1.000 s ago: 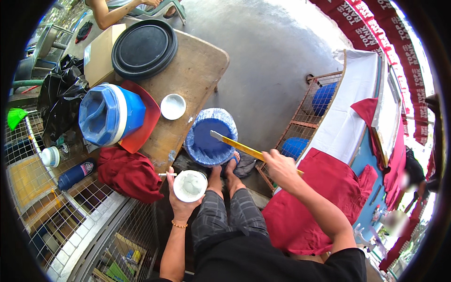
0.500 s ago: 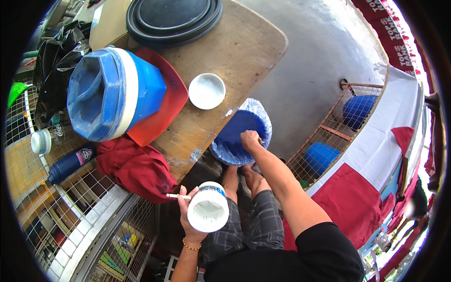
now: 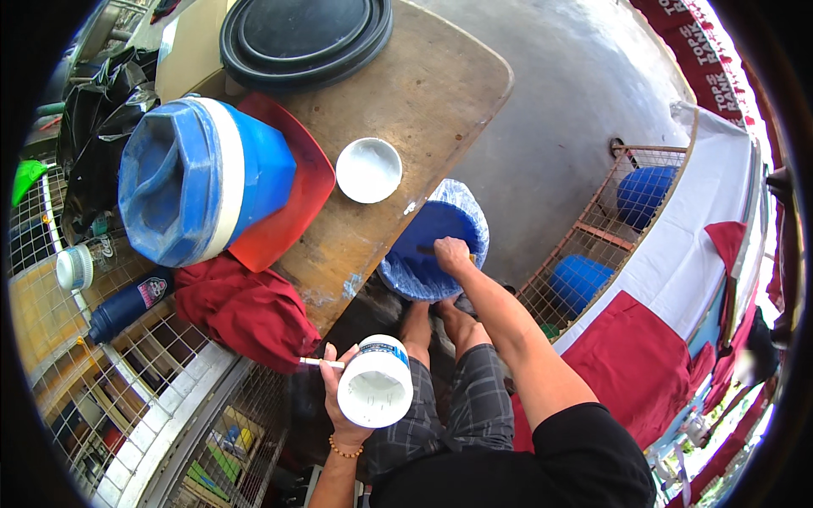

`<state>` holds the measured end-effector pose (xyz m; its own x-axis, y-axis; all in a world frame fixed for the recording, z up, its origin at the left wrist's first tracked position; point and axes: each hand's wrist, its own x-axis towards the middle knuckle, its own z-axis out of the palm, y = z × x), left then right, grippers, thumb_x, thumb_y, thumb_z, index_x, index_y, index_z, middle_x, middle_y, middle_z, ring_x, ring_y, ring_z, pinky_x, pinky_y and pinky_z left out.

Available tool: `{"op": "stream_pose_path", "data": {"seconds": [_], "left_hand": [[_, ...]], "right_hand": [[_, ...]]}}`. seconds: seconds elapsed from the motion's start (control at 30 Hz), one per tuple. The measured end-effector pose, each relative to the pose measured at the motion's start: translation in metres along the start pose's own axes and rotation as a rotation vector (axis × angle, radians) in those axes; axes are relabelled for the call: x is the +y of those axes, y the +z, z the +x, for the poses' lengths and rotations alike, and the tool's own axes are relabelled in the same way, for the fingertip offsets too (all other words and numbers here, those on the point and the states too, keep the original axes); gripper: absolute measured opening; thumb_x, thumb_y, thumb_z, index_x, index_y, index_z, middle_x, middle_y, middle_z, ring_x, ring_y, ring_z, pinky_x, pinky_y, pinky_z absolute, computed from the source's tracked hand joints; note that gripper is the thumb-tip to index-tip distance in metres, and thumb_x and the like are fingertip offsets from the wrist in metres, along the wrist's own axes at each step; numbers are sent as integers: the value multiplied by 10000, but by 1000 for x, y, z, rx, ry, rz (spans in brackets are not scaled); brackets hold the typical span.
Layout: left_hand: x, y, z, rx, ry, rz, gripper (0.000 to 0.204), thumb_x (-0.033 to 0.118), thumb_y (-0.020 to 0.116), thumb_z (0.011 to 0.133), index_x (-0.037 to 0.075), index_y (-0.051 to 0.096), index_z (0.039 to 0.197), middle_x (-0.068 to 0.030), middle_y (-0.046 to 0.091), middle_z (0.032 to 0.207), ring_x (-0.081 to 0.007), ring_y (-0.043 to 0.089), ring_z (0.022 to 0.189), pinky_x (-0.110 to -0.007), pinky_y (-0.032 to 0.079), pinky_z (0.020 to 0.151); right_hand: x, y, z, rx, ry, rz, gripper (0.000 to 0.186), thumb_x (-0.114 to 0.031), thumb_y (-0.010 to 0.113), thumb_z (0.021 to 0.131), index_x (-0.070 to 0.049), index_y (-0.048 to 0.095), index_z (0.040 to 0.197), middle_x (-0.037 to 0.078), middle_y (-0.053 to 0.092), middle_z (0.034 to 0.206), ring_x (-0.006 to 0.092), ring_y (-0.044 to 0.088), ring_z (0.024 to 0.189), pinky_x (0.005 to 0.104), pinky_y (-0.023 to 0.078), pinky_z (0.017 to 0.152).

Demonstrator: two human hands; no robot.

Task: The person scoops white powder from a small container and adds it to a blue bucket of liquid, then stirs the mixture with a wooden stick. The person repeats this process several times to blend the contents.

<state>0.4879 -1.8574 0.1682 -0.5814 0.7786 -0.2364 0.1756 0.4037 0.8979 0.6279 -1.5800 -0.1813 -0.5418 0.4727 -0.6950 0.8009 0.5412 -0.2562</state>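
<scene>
Stirring step, centre frame: right hand [image 3: 451, 254] gripping stick [image 3: 426, 250] inside blue bucket [image 3: 436, 245], left hand [image 3: 339, 389] clasping white tub [image 3: 375, 383]; next, likely tipping tub over bucket.

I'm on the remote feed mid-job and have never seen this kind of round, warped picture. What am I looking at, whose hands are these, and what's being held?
There is no machine here: a person wears a wide fisheye camera on the head, looking down, so straight edges bend near the rim. The forearms coming from the bottom are the wearer's own. The left hand holds a white tub and what looks like a thin white stick. The right hand reaches into a blue bucket below the table edge, gripping a thin tool; what kind is hard to tell. The wooden table carries a big blue cooler lying on a red tray, a white lid and stacked black round trays. A red cloth lies at its near edge.
</scene>
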Motion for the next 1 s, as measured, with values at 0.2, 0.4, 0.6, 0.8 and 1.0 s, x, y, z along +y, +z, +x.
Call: {"op": "stream_pose_path", "data": {"seconds": [0.2,0.4,0.6,0.8,1.0], "left_hand": [[6,-11,11,-73,244,198,1520,373,1060,790,72,9,1847,-209,452,1772,-328,486,1601,-504,464,1298],[3,-11,5,-101,171,157,1599,404,1099,724,-1,20,1832,-277,440,1761,-403,414,1652,-517,377,1348],[8,4,11,-68,134,119,1551,378,1091,724,-11,68,1824,-331,398,1779,-415,471,1624,-503,379,1354],[9,22,27,-75,217,196,1485,316,1094,673,3,186,1806,-285,392,1811,-435,566,1540,-479,478,1286],[5,43,44,-94,274,261,1481,217,1076,636,40,200,1817,-230,427,1806,-417,589,1512,-497,504,1265]], "right_hand": [[7,-32,-19,24,-6,20,150,-107,738,936,-49,869,980,211,853,996,382,856,960,500,693,819],[30,-83,-65,68,-36,8,137,-111,754,906,-68,876,952,209,847,989,374,851,940,502,678,815],[87,-163,-150,13,-61,71,354,-149,728,895,-234,895,1195,131,856,1078,364,828,1031,504,667,880],[144,-244,-264,86,-107,80,381,-191,742,890,-211,883,1243,96,840,1135,351,798,1075,463,646,947],[174,-328,-373,180,-133,178,310,-147,811,910,-173,888,1210,76,791,964,302,771,877,418,616,791]]}}
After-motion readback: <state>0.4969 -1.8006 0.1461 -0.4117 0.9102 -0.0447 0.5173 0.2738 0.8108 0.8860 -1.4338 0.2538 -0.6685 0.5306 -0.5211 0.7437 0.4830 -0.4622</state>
